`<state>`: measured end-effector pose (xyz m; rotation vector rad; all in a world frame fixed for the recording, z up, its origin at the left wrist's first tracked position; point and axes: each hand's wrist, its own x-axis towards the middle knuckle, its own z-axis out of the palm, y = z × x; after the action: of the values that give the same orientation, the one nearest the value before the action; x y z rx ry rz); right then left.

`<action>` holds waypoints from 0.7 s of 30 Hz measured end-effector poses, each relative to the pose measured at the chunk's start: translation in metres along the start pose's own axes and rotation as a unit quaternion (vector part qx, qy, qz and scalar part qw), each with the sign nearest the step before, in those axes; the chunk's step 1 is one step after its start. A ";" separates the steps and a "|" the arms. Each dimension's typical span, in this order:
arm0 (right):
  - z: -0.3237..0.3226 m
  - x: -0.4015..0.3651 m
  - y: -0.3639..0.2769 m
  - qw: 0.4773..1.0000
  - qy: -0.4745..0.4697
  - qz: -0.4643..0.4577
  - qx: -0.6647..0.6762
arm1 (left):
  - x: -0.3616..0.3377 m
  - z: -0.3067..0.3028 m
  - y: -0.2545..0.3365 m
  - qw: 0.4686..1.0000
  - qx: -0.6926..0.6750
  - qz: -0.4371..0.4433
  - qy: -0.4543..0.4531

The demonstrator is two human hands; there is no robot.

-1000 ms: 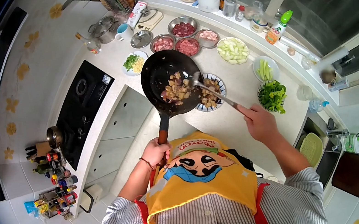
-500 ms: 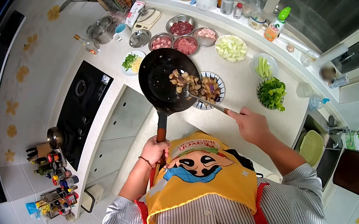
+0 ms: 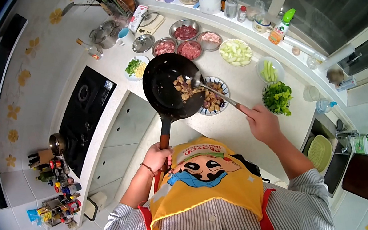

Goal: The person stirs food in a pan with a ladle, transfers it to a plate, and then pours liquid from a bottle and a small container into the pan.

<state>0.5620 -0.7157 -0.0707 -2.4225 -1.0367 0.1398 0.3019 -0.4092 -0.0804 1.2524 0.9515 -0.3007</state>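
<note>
My left hand (image 3: 156, 158) is wrapped round the wooden handle of a black wok (image 3: 160, 85), which is held above the counter. Cooked food pieces (image 3: 183, 89) lie at the wok's right side. My right hand (image 3: 261, 122) grips the handle of a metal cooking spatula (image 3: 219, 93), its head at the wok's right rim among the food. Partly under that rim stands a patterned plate (image 3: 225, 90) with more of the brown food on it. The wok hides the plate's left part.
Bowls of raw meat (image 3: 185, 31) stand behind the wok, beside a plate of chopped greens and garlic (image 3: 137, 68). To the right are cut pale vegetables (image 3: 236, 52), green strips (image 3: 268, 70) and leafy greens (image 3: 278, 97). A stove (image 3: 89, 115) lies left, a sink (image 3: 337, 168) right.
The spatula head has moved up to the wok's rim, and my right hand has shifted slightly right. Less food shows in the wok. My left hand still holds the wok in nearly the same place.
</note>
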 end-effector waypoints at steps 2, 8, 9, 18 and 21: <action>0.019 0.017 0.000 0.999 0.013 -0.014 0.027 | -0.001 -0.001 -0.002 1.000 0.001 0.004 -0.007; 0.043 0.035 0.004 0.998 -0.011 -0.027 0.056 | -0.014 0.006 0.005 1.000 0.014 -0.001 -0.014; 0.041 0.033 0.008 0.999 -0.024 -0.020 0.041 | -0.014 0.006 0.005 1.000 0.012 -0.003 -0.016; 0.002 0.000 0.018 0.996 -0.061 0.004 -0.058 | 0.002 0.000 -0.005 1.000 -0.001 0.011 -0.018; -0.010 -0.011 0.021 0.996 -0.062 0.009 -0.060 | 0.002 -0.001 -0.005 1.000 0.013 0.022 -0.005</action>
<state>0.5706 -0.7403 -0.0730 -2.5598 -1.1057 0.2435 0.2993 -0.4093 -0.0857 1.2915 0.9127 -0.2860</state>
